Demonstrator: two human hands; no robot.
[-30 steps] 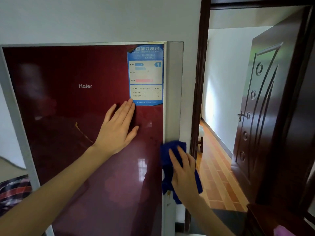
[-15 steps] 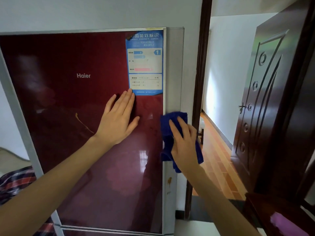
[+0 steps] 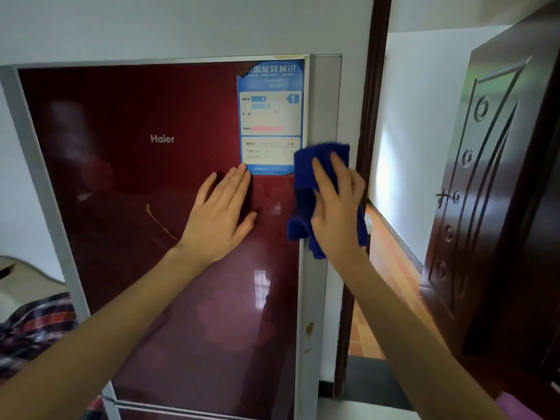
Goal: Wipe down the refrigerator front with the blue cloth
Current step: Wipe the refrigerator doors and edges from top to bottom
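Observation:
The refrigerator front is a glossy dark red door with a grey frame and a white brand name. A blue and white energy label sticks at its upper right. My left hand lies flat on the red door, fingers together, just below the label's left corner. My right hand presses the blue cloth against the door's grey right edge, beside the label's lower corner. The cloth hangs down under my palm and part of it is hidden.
An open doorway with a dark wooden frame stands right of the refrigerator. A dark brown door is swung open at far right over an orange tiled floor. Plaid fabric lies at lower left.
My right hand has slid the blue cloth up the door's right edge, from well below the label to level with its bottom. My left hand stays flat on the door.

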